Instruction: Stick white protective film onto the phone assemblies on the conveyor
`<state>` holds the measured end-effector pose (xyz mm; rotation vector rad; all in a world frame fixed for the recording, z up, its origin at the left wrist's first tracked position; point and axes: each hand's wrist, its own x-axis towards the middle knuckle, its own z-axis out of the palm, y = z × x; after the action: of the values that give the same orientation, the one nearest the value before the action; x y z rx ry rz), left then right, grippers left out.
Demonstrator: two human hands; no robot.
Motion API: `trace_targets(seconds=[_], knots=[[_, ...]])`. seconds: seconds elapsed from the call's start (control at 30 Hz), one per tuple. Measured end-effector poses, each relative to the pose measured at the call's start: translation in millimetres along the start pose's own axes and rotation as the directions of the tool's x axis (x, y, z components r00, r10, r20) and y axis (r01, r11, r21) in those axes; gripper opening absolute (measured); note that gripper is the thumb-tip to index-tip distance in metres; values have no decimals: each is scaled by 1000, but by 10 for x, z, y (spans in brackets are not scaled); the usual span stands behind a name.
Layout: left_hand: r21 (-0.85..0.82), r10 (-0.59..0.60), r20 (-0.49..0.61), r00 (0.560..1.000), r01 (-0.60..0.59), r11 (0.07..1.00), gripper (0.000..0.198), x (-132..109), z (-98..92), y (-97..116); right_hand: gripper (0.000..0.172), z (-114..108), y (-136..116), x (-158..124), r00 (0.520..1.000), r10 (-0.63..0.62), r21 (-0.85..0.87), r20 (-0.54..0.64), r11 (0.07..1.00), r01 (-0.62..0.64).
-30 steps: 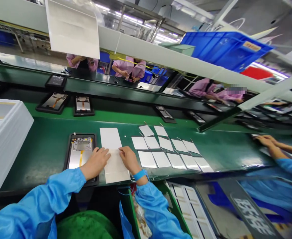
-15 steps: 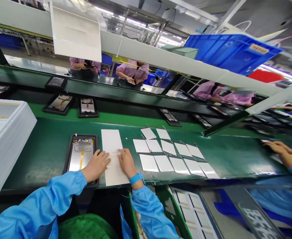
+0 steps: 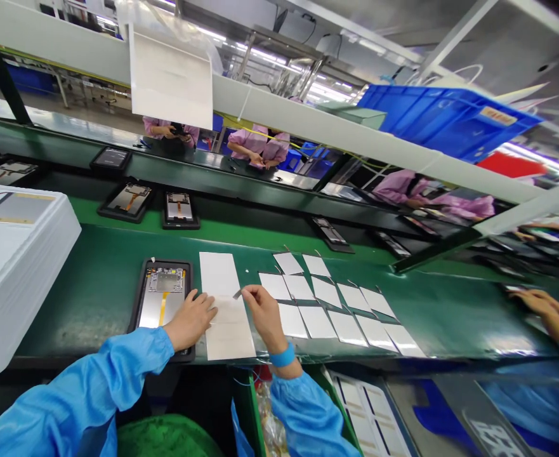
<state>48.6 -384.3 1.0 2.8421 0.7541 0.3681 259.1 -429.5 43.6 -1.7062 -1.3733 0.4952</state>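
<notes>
While left fingers (image 3: pixel 204 306) rest on white sheet (image 3: pixel 229 336), right fingers (image 3: pixel 249 292) pinch tab (image 3: pixel 236 294).

Light-blue gathered sleeves (image 3: pixel 89 387), blue wristband (image 3: pixel 283 356)

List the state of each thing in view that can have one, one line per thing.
Left hand: open, fingertips on the sheet's left edge.
Right hand: raised, pinching the tab.
Small grey tab: held between the right fingers.
Long white sheet: flat on the green belt.
Open device housing: face up in its black tray, internals exposed.
Small white sheets: laid out flat in rows.
</notes>
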Motion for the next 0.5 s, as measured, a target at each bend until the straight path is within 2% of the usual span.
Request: trace_targets(seconds=[0.1,0.2,0.27,0.37,0.5], knots=[[-2,28,-51,998,-29,1000,27,-122,-137,84,21,177,-407,100,979,-85,70,183,995,73],[-23,27,-102,994,-29,999,25,-448,-278,130,12,635,-678,202,920,-196,111,340,980,168],[-58,-20,-114,993,14,998,22,-737,-361,93,8,995,-737,260,877,-238,102,419,971,215],[-94,-133,-122,984,122,988,23,-1134,-473,-80,13,1442,-704,331,832,-247,49,497,965,257],[-75,-279,-196,940,269,960,30,-1377,-543,-399,16,1729,-626,388,824,-222,2,522,966,259]])
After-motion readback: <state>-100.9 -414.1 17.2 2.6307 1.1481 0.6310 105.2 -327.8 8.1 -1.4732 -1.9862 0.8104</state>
